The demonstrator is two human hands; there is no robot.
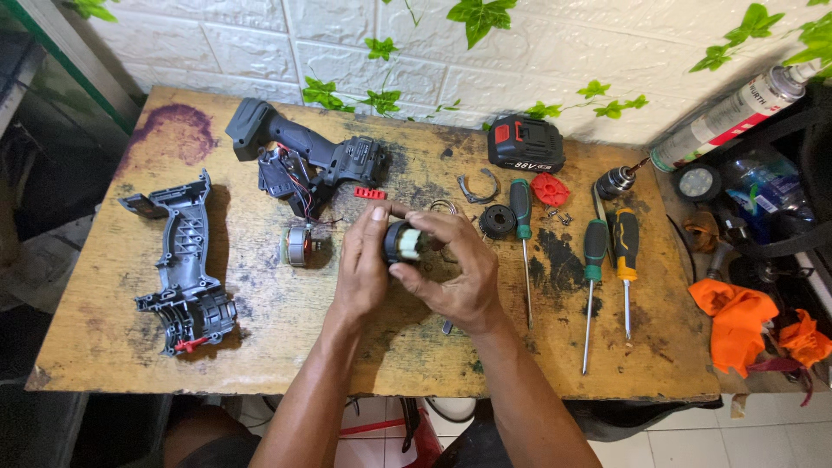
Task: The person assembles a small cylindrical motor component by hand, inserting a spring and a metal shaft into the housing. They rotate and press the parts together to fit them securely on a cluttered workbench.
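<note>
Both hands are up over the middle of the counter (104, 347), left hand (362, 264) and right hand (459, 273) closed around a small black motor part (404, 242), turned toward the eyes for inspection, right of the opened drill body (308, 160), left of the screwdrivers (598, 260) laid within reach.

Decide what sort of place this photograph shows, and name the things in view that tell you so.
Probably a small repair bench for power tools. On the worn wooden table lie an opened drill body, its split-off housing half and screwdrivers. Both hands, left hand and right hand, hold a motor part.
</note>
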